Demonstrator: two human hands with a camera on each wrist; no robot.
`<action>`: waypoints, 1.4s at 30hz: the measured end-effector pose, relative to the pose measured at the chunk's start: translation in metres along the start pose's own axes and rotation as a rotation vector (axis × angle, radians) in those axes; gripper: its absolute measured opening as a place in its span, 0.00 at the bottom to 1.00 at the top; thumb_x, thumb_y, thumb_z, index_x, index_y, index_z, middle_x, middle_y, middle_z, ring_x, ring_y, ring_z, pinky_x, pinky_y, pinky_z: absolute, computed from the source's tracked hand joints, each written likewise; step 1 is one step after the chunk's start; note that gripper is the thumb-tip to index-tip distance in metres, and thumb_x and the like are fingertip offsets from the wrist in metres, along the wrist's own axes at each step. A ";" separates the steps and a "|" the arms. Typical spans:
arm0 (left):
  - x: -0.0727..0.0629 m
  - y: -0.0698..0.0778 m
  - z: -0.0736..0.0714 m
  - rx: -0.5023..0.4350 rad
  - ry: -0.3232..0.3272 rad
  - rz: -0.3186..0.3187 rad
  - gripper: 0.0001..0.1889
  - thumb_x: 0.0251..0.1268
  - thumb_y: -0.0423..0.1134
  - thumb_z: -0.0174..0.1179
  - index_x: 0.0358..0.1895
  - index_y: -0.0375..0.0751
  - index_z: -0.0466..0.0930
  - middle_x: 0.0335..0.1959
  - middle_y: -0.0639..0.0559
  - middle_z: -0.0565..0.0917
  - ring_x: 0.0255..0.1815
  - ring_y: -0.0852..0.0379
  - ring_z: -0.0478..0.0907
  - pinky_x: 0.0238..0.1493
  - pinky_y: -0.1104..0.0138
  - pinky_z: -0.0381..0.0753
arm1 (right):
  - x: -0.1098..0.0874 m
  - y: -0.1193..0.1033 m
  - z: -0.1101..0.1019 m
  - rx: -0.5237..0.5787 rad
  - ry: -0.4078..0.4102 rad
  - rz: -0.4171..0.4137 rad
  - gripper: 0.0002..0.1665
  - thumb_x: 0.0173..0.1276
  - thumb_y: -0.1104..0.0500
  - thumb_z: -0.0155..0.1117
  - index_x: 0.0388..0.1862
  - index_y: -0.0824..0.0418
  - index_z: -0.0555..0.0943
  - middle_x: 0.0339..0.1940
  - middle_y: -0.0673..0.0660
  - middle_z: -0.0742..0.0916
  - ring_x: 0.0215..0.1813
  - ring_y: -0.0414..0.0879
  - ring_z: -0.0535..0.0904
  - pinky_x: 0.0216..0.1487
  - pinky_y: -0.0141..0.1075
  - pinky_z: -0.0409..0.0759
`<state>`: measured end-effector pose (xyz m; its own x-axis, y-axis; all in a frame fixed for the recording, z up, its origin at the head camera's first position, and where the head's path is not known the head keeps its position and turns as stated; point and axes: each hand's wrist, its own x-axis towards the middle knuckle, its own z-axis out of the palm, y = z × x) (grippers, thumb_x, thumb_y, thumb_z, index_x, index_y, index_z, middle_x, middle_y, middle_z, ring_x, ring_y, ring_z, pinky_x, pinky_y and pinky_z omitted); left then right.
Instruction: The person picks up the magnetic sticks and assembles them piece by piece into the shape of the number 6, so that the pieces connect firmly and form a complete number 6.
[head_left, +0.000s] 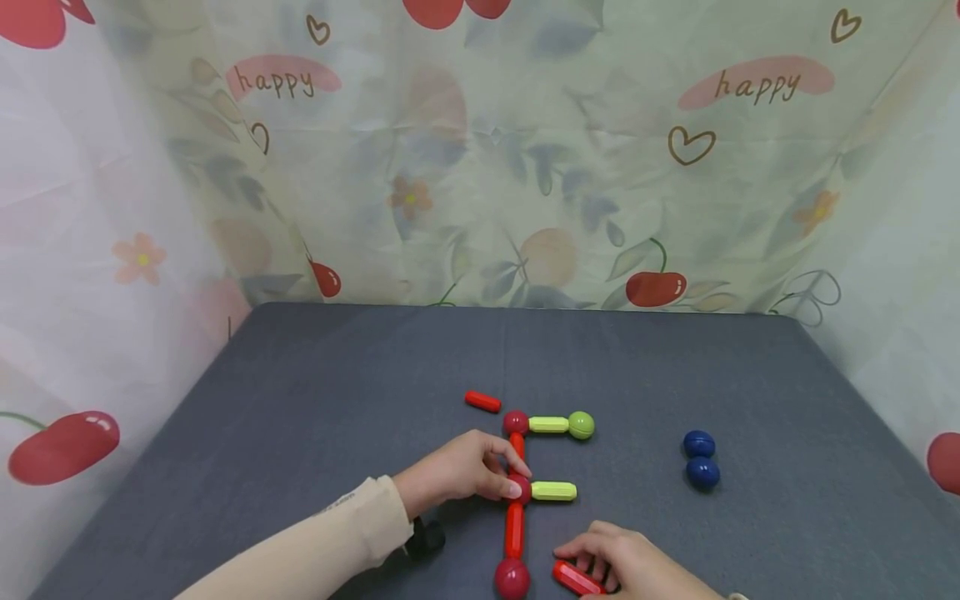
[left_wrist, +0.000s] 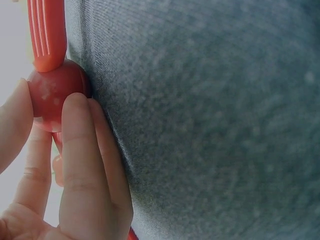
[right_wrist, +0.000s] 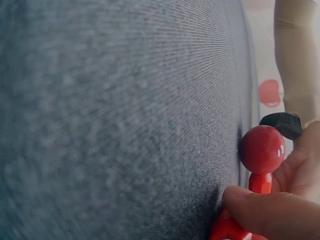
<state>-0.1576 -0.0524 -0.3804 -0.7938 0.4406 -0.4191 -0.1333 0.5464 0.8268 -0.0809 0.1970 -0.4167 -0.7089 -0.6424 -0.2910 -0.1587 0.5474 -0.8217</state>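
My left hand (head_left: 476, 471) pinches the middle red ball (head_left: 522, 492) of a joined ball-and-rod piece. Above that ball, a red rod (head_left: 517, 447) runs to the upper red ball (head_left: 516, 422), where a yellow-green rod (head_left: 549, 425) leads to a green ball (head_left: 581, 425). Another yellow-green rod (head_left: 555, 492) sticks out rightward from the pinched ball, its far end bare. Below, a red rod (head_left: 514, 531) joins the lower red ball (head_left: 512, 578). At the lower right, my right hand (head_left: 633, 562) grips a loose red rod (head_left: 576, 577) low over the table.
Beyond the piece lies a short red rod (head_left: 483, 402). Two dark blue balls (head_left: 701, 458) sit together on the right of the grey table (head_left: 360, 367). A patterned cloth (head_left: 495, 183) hangs around the back and sides.
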 end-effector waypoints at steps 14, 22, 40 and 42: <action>0.000 -0.003 0.000 -0.019 -0.010 0.052 0.09 0.54 0.33 0.71 0.39 0.45 0.87 0.22 0.52 0.82 0.22 0.61 0.74 0.29 0.69 0.77 | 0.005 0.003 0.006 -0.009 -0.010 -0.017 0.15 0.63 0.56 0.69 0.49 0.54 0.84 0.32 0.43 0.78 0.31 0.33 0.74 0.31 0.27 0.74; 0.000 -0.001 0.000 -0.020 -0.016 0.045 0.09 0.54 0.32 0.71 0.39 0.44 0.87 0.22 0.52 0.82 0.22 0.62 0.74 0.29 0.70 0.78 | 0.033 0.049 0.017 -0.012 -0.044 -0.068 0.15 0.62 0.47 0.69 0.49 0.38 0.83 0.33 0.41 0.79 0.32 0.34 0.76 0.32 0.29 0.77; 0.000 0.000 0.000 -0.018 -0.012 0.042 0.09 0.53 0.32 0.71 0.39 0.44 0.87 0.22 0.52 0.82 0.22 0.62 0.75 0.29 0.69 0.78 | 0.014 0.017 0.009 0.068 -0.023 -0.052 0.16 0.61 0.58 0.70 0.49 0.52 0.84 0.35 0.45 0.80 0.34 0.34 0.77 0.35 0.28 0.79; -0.001 0.000 0.000 -0.015 -0.011 0.044 0.09 0.53 0.32 0.71 0.39 0.44 0.87 0.22 0.52 0.82 0.22 0.61 0.74 0.29 0.69 0.78 | 0.012 0.020 0.009 0.079 -0.024 -0.051 0.16 0.61 0.57 0.70 0.49 0.53 0.84 0.36 0.46 0.80 0.35 0.35 0.77 0.35 0.28 0.79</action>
<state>-0.1568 -0.0524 -0.3804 -0.7927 0.4715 -0.3865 -0.1074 0.5161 0.8498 -0.0870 0.1952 -0.4407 -0.6848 -0.6814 -0.2585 -0.1388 0.4701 -0.8716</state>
